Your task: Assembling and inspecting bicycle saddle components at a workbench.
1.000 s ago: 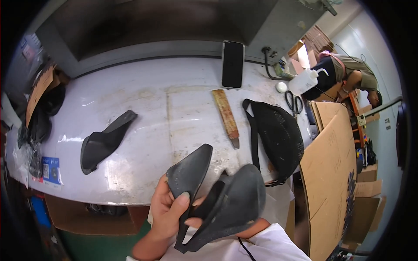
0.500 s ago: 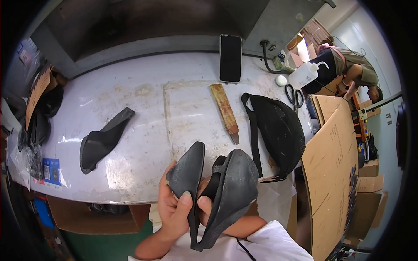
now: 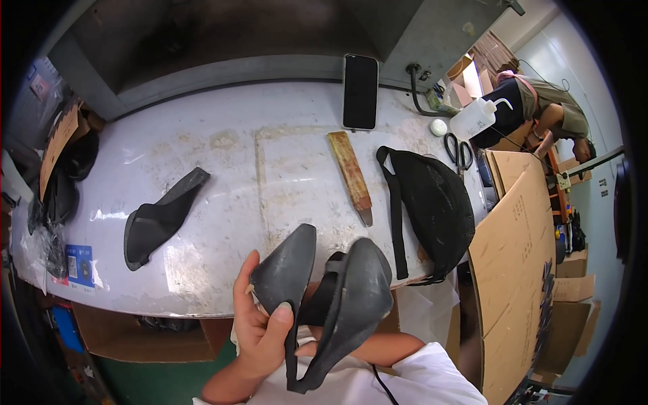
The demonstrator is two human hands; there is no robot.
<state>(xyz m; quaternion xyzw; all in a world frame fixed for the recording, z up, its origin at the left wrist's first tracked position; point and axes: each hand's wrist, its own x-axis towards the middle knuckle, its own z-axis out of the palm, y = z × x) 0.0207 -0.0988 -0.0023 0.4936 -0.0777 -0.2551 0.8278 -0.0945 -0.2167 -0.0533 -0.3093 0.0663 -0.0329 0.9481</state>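
Note:
Over the table's front edge I hold a dark grey, leather-like shoe upper (image 3: 362,297), its two rounded lobes rising side by side from a narrow join at the bottom. My left hand (image 3: 262,331) grips the left lobe, thumb across its front and fingers behind. Mostly hidden behind the right lobe, my right hand (image 3: 307,349) shows a thumb tip near the lower join. A black strap runs between the lobes. On the table to the left lies a similar black shoe upper (image 3: 158,226), tapering to a narrow end.
Beyond my hands lies a flat blade with a rust-brown wrapped handle (image 3: 349,172). Right of it are a black mesh pouch (image 3: 432,209), black scissors (image 3: 459,152) and a white squeeze bottle (image 3: 472,120). A phone (image 3: 360,91) lies at the back. Cardboard (image 3: 513,250) borders the right side; a person bends beyond.
The shoe upper has tilted slightly and its lobes stand a little farther apart. My right thumb has slid down from the strap toward the lower join.

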